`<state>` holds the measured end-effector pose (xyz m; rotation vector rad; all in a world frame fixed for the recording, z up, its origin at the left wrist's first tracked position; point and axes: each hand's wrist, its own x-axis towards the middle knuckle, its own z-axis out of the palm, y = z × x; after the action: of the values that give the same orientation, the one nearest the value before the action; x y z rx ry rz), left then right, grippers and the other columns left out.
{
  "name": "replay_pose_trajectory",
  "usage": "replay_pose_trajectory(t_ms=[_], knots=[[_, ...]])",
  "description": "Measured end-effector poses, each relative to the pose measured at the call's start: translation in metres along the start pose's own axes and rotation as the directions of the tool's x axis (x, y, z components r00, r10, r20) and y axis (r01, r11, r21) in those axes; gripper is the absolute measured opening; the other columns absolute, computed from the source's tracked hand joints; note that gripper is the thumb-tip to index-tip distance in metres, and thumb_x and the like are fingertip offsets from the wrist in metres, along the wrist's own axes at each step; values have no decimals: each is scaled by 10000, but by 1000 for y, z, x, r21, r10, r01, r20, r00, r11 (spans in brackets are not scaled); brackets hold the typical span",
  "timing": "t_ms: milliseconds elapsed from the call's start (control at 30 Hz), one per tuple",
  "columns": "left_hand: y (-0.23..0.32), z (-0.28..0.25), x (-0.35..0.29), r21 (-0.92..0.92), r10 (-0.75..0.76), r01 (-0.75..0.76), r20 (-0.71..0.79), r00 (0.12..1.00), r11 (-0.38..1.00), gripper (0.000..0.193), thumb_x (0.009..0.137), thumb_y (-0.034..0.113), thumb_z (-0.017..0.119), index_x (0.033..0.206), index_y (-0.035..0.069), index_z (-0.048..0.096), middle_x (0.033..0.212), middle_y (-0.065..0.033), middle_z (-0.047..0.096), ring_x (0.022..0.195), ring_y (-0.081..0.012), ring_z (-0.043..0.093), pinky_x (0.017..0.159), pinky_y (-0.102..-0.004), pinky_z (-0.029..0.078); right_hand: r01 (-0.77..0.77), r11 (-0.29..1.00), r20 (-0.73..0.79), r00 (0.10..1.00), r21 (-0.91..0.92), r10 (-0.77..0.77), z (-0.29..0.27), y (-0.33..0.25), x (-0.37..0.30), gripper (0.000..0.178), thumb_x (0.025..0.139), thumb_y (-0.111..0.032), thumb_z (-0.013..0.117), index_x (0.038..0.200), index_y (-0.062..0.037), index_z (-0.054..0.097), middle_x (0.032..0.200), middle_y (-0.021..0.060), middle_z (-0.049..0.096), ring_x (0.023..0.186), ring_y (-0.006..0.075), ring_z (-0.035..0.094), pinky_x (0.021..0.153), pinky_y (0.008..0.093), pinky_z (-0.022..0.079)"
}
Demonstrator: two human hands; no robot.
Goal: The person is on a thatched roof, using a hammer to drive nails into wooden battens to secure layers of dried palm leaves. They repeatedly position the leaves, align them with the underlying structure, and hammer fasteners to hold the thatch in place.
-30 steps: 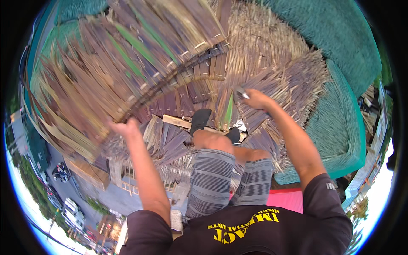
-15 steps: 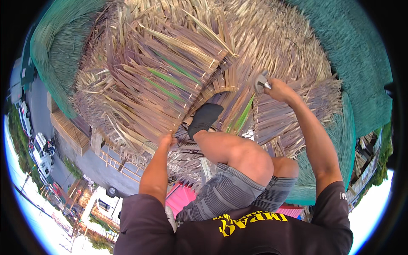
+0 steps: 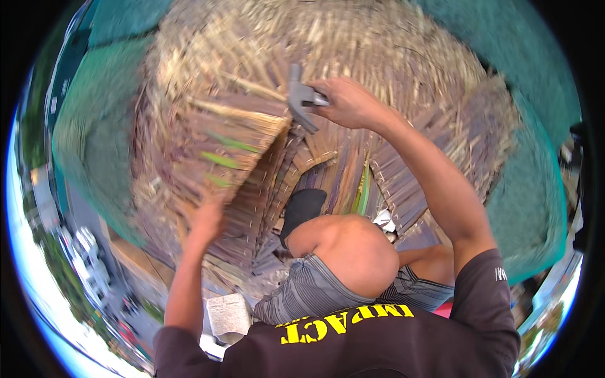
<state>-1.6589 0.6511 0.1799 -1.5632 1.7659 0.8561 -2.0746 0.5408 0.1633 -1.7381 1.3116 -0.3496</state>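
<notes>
My right hand [image 3: 345, 104] is closed round the handle of a claw hammer [image 3: 297, 94], held over the top corner of a dried-palm thatch panel [image 3: 183, 151]. My left hand [image 3: 208, 217] grips the panel's near edge, somewhat smeared by motion. That edge is raised, and a dark gap shows beneath it. A few green leaf strips [image 3: 220, 159] run through the panel's brown ones. Stitched rows of thatch [image 3: 403, 183] lie to the right of my foot.
I sit on a rounded thatched roof, my black-socked foot [image 3: 304, 211] on the thatch. Green netting [image 3: 94, 151] borders the roof left and right. A white block-like thing [image 3: 228, 315] lies by my left side. Far below are a road and white vehicles [image 3: 88, 264].
My right hand has swung the hammer leftward, toward the panel's corner. My left hand has moved left and lifted the panel's edge, uncovering stitched layers below. The whole view has shifted.
</notes>
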Motion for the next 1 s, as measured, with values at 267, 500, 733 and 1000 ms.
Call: replay_pose_trajectory(t_ms=[267,500,733,1000], knots=[[222,-199,37,533,721,-486,-499,481,693,623,862,-114,394,1446,49,535,1379,-221,606,1275,-368,591,1074,-401,460,129,990,-738,661,-64,-134,-68,20,-123,442,925,-396,713,1238,-88,664,976,181,722,848,344,700,786,427,550],[421,-86,28,540,978,-832,-71,-194,-126,571,852,-65,511,1401,75,572,1383,-201,607,1222,-380,607,1034,-433,494,-129,625,-610,139,770,780,-6,26,-273,371,916,-298,680,1228,-97,663,930,139,676,810,265,661,761,418,547],[277,-132,-1,323,677,-901,596,431,289,257,941,155,586,1161,66,685,944,-197,712,904,-381,695,826,-468,549,-267,752,-794,-113,603,597,54,11,-338,304,974,-266,698,1210,-78,667,887,-14,634,730,83,560,681,317,511],[15,-125,-72,598,20,-459,595,804,658,356,986,235,522,1179,-23,675,1066,-246,717,1074,-357,682,957,-464,541,30,986,-956,251,165,152,30,-58,-235,335,890,-73,685,1218,-34,629,949,183,718,871,362,701,745,415,524]])
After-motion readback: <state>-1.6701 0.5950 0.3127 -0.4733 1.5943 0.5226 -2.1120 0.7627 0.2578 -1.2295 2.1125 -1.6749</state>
